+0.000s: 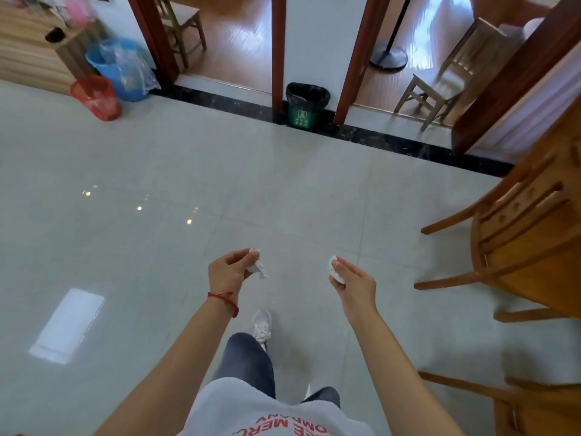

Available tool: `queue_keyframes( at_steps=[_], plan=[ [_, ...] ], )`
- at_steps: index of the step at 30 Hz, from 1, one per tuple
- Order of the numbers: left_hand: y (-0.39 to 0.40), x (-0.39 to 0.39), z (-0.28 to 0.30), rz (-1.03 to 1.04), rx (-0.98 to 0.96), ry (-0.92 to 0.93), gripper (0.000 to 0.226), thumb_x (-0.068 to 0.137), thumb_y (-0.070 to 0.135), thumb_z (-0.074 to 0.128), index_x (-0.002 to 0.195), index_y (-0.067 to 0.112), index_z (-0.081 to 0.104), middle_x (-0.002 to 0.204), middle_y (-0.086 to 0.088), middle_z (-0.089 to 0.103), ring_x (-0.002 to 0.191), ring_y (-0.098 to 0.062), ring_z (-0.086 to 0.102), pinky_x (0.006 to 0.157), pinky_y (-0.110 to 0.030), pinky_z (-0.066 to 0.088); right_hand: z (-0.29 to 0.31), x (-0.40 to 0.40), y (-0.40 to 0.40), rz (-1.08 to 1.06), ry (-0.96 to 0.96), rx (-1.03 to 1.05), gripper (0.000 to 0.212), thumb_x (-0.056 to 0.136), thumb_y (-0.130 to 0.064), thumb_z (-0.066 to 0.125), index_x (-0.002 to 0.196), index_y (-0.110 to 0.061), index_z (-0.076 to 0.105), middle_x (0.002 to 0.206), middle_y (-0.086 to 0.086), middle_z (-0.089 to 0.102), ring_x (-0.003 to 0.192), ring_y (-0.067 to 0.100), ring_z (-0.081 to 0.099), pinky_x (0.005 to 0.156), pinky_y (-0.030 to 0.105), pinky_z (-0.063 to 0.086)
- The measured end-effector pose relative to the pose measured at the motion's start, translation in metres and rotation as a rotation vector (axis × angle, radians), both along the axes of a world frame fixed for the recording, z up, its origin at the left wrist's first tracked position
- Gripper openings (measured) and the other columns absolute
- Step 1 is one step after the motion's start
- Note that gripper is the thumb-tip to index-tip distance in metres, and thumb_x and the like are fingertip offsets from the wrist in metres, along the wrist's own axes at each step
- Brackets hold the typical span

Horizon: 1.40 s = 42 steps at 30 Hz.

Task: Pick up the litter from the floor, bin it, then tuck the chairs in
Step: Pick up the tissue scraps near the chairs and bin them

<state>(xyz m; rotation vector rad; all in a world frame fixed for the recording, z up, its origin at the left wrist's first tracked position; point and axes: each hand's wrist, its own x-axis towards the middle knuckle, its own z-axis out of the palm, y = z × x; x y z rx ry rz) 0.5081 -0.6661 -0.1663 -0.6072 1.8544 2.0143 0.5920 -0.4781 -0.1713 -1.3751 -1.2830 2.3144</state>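
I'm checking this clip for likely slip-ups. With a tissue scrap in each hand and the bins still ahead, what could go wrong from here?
1. The crumpled tissue in the left hand dangles from the fingertips and might drop on the way.
2. Three bins stand ahead: the green bin, blue bin and red basket. A toss from here would likely miss.
3. The wooden chair has legs splayed beside the path.

A red mesh plastic basket (98, 97) touches a blue plastic-lined bucket (121, 68); a round grey stand base (388, 56) rests on glossy wooden flooring (242, 42).
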Motion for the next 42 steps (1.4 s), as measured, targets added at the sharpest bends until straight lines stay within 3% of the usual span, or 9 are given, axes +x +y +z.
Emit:
queue_keyframes(
  at_steps=[4,9,14,18,22,29,35,42],
  plan=[
    [0.016,-0.080,0.005,-0.007,0.009,-0.001,0.018,0.076,0.002,0.069,0.094,-0.002,0.066,0.077,-0.005,0.066,0.064,-0.009,0.065,0.060,-0.016,0.056,0.003,-0.074,0.013,-0.027,-0.019,-0.008,0.024,0.080,-0.003,0.068,0.102,0.003,0.064,0.088,0.006,0.067,0.083,0.016,0.063,0.064,0.018,0.051],
    [0.046,-0.165,0.008,-0.049,0.015,0.002,0.021,0.076,0.001,0.069,0.095,-0.005,0.065,0.079,-0.008,0.066,0.071,-0.016,0.062,0.060,-0.017,0.056,0.007,-0.145,0.040,-0.060,-0.028,-0.007,0.019,0.079,-0.004,0.069,0.097,-0.002,0.066,0.094,0.006,0.067,0.088,0.015,0.064,0.070,0.021,0.050],
    [0.096,-0.238,0.002,-0.096,0.018,-0.009,0.022,0.076,0.001,0.068,0.096,-0.007,0.065,0.078,-0.009,0.065,0.065,-0.013,0.062,0.062,-0.018,0.056,0.006,-0.219,0.081,-0.089,-0.038,-0.017,0.015,0.078,-0.004,0.070,0.092,-0.005,0.067,0.095,0.007,0.067,0.088,0.016,0.064,0.067,0.020,0.051],
    [0.142,-0.299,-0.006,-0.091,0.017,-0.014,0.024,0.075,0.002,0.069,0.097,-0.007,0.065,0.079,-0.010,0.066,0.071,-0.018,0.062,0.063,-0.020,0.057,-0.001,-0.285,0.122,-0.077,-0.027,-0.028,0.012,0.077,-0.002,0.069,0.089,-0.006,0.067,0.092,0.006,0.067,0.088,0.017,0.064,0.068,0.022,0.052],
    [0.193,-0.358,-0.007,-0.075,0.011,-0.032,0.024,0.075,0.002,0.070,0.096,-0.007,0.065,0.078,-0.011,0.066,0.071,-0.020,0.062,0.068,-0.025,0.056,-0.002,-0.348,0.174,-0.068,-0.018,-0.046,0.019,0.077,-0.002,0.069,0.097,-0.001,0.066,0.094,0.008,0.067,0.088,0.018,0.064,0.064,0.020,0.052],
    [0.277,-0.456,0.006,-0.044,0.019,-0.030,0.021,0.076,0.003,0.069,0.095,-0.004,0.066,0.082,-0.010,0.067,0.075,-0.019,0.064,0.064,-0.019,0.057,0.006,-0.440,0.262,-0.072,-0.042,-0.049,0.022,0.078,0.001,0.068,0.099,0.004,0.065,0.089,0.008,0.067,0.083,0.018,0.064,0.070,0.024,0.051],
    [0.316,-0.543,0.002,-0.048,-0.003,-0.027,0.023,0.077,0.006,0.069,0.098,-0.002,0.066,0.086,-0.008,0.068,0.080,-0.020,0.064,0.061,-0.017,0.056,0.004,-0.532,0.310,-0.072,-0.040,-0.057,0.023,0.079,0.002,0.067,0.101,0.004,0.064,0.090,0.008,0.066,0.084,0.017,0.063,0.058,0.017,0.054],
    [0.355,-0.672,-0.008,-0.073,-0.011,-0.052,0.021,0.078,0.006,0.068,0.098,0.000,0.066,0.090,-0.012,0.067,0.087,-0.024,0.063,0.067,-0.020,0.057,-0.008,-0.659,0.348,-0.112,-0.070,-0.056,0.024,0.079,0.001,0.067,0.103,0.004,0.064,0.096,0.010,0.066,0.090,0.020,0.062,0.059,0.018,0.052]
  ],
)
